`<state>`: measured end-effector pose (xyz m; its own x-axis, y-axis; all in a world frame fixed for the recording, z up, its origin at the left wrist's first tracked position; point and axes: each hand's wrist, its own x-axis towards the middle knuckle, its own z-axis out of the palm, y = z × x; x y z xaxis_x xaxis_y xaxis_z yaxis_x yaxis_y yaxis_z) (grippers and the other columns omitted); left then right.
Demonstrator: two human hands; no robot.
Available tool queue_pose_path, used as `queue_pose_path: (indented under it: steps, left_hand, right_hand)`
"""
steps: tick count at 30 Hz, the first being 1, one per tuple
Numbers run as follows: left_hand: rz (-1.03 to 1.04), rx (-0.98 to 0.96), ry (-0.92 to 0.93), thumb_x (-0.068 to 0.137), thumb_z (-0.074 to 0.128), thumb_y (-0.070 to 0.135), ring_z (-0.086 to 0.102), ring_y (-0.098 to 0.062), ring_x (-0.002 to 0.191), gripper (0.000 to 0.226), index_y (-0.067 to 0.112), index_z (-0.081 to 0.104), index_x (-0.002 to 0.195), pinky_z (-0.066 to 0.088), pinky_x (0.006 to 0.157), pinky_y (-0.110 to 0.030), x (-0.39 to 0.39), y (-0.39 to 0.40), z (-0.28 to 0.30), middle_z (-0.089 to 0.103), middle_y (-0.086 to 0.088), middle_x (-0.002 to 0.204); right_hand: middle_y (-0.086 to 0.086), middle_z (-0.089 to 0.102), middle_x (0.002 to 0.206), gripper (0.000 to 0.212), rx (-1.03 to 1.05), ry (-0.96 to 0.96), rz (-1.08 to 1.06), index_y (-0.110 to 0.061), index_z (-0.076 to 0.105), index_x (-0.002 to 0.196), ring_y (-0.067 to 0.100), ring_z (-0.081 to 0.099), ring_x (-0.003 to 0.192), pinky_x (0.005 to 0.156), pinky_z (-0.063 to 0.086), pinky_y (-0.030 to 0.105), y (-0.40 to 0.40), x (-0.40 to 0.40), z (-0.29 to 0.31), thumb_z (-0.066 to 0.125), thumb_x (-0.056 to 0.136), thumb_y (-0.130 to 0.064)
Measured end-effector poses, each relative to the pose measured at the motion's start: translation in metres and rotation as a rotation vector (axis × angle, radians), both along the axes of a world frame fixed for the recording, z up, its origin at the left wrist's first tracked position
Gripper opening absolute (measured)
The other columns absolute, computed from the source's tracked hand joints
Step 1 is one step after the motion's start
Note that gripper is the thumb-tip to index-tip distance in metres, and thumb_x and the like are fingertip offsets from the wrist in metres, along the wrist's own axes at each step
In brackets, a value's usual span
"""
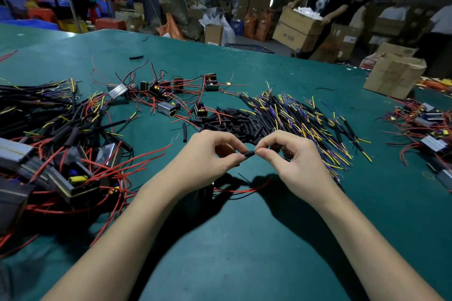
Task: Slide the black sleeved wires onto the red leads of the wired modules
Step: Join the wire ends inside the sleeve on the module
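Black sleeve point(249, 154), pinched between my left hand point(210, 154) and right hand point(291, 156) above the desk's point(244, 239) near edge, steadied to thread a red lead point(242, 190).

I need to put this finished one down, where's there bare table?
Bare green mat lies between your forearms, and far behind the modules. Crowded: wire tangle left, sleeved wires ahead, more modules right.

Head cam, fwd-down, close over green table point(244, 239)
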<state>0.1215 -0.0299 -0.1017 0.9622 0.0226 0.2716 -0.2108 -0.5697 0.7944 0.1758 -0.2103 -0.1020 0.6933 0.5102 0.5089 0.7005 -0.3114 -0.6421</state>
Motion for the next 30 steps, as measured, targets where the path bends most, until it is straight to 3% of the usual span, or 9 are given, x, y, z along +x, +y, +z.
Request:
queue_pose_path:
  steps: [3,5,9,11,16,22,26,30]
  left_hand:
    - [-0.011,-0.015,-0.007,0.084,0.069,0.016,0.057,0.005,0.058,0.011,0.027,0.071,0.084,0.040,0.058,-0.008,0.000,-0.005,-0.002,0.071,0.008,0.071]
    - [-0.026,-0.043,-0.001,0.086,0.067,0.013,0.058,0.004,0.059,0.016,0.029,0.070,0.085,0.042,0.059,-0.009,0.000,-0.004,-0.003,0.071,0.007,0.072]
    - [-0.029,-0.046,0.000,0.089,0.063,0.010,0.062,-0.022,0.073,0.019,0.027,0.071,0.086,0.050,0.068,-0.027,0.002,-0.002,-0.003,0.069,-0.005,0.078]
    - [-0.037,-0.037,0.002,0.089,0.062,0.010,0.058,-0.028,0.072,0.018,0.026,0.071,0.087,0.048,0.065,-0.027,0.002,-0.002,-0.002,0.067,-0.009,0.080]
    - [-0.027,-0.007,-0.017,0.088,0.064,0.011,0.050,-0.012,0.063,0.015,0.022,0.074,0.090,0.041,0.060,-0.017,0.000,-0.005,-0.001,0.063,0.001,0.069]
    - [-0.034,-0.060,-0.026,0.090,0.062,0.011,0.063,-0.034,0.078,0.016,0.022,0.073,0.089,0.053,0.076,-0.043,0.002,-0.010,-0.004,0.071,-0.012,0.080]
    - [-0.032,-0.034,-0.029,0.092,0.060,0.015,0.057,-0.033,0.070,0.016,0.025,0.071,0.089,0.049,0.069,-0.039,0.002,-0.008,-0.005,0.068,-0.017,0.079]
    - [-0.037,-0.021,-0.025,0.091,0.062,0.020,0.042,-0.018,0.058,0.013,0.028,0.071,0.088,0.036,0.058,-0.028,0.002,-0.005,-0.004,0.064,-0.022,0.078]
  right_hand:
    - [-0.010,0.062,0.070,0.007,0.030,0.028,-0.021,-0.009,0.070,0.077,-0.002,0.050,0.059,0.060,0.034,0.007,-0.001,0.002,0.001,0.071,0.083,-0.005]
    - [-0.010,0.064,0.070,0.006,0.020,0.026,-0.034,-0.011,0.071,0.078,0.000,0.051,0.060,0.060,0.035,0.009,-0.001,0.004,0.001,0.072,0.083,-0.007]
    - [-0.011,0.064,0.072,0.008,0.008,0.032,-0.046,-0.016,0.067,0.081,0.003,0.051,0.063,0.061,0.037,0.010,-0.001,0.005,0.000,0.074,0.081,-0.012]
    - [-0.016,0.061,0.066,0.010,-0.002,0.039,-0.043,-0.018,0.067,0.077,0.001,0.049,0.059,0.059,0.035,0.008,-0.002,0.006,-0.002,0.074,0.081,-0.013]
    - [-0.018,0.061,0.061,0.017,-0.018,0.074,-0.002,-0.024,0.066,0.070,0.001,0.050,0.054,0.056,0.035,0.011,-0.004,0.009,-0.003,0.074,0.081,-0.013]
    - [-0.008,0.066,0.068,0.014,-0.012,0.093,-0.009,-0.023,0.065,0.078,0.001,0.053,0.059,0.059,0.040,0.015,-0.005,0.009,-0.002,0.076,0.079,-0.016]
    - [-0.005,0.067,0.071,0.017,-0.140,0.098,-0.026,-0.024,0.062,0.089,0.002,0.049,0.058,0.060,0.038,0.013,-0.013,0.009,0.001,0.075,0.080,-0.020]
    - [-0.004,0.066,0.069,0.012,-0.117,0.110,-0.019,-0.021,0.067,0.076,0.006,0.056,0.063,0.064,0.043,0.015,-0.016,0.009,0.003,0.072,0.082,-0.012]
